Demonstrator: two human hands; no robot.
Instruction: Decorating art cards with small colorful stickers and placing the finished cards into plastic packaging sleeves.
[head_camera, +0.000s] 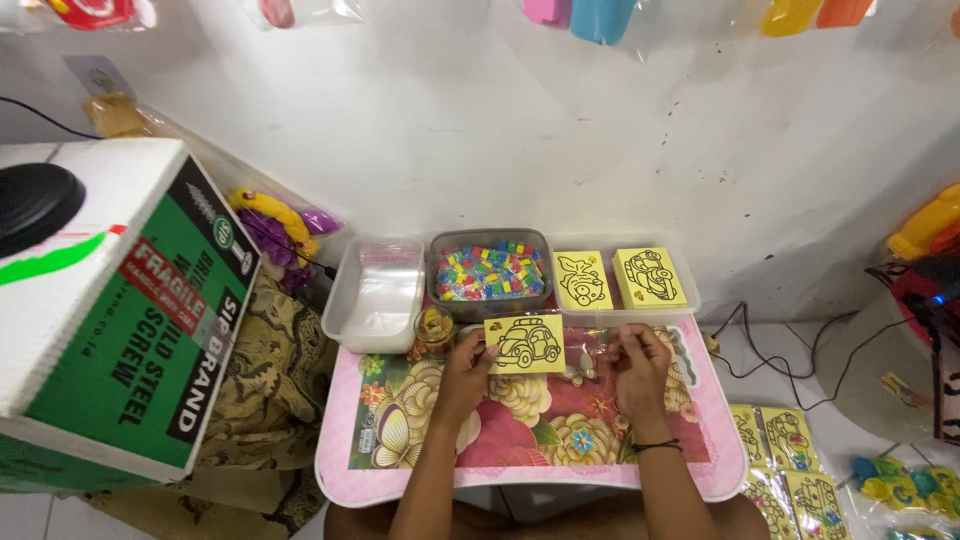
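A green and white cardboard box stood at my left with a black round thing on top; behind my small floral table sat a clear tub of plastic bags, a grey tub of coloured bricks and two stacks of yellow picture cards; more packed cards lay on the floor at my right.

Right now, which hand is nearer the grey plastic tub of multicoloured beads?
Left. The left hand holds the yellow car-outline card just below the grey plastic tub of multicoloured beads. The right hand sits further right, on a clear plastic bag, below the yellow card stacks.
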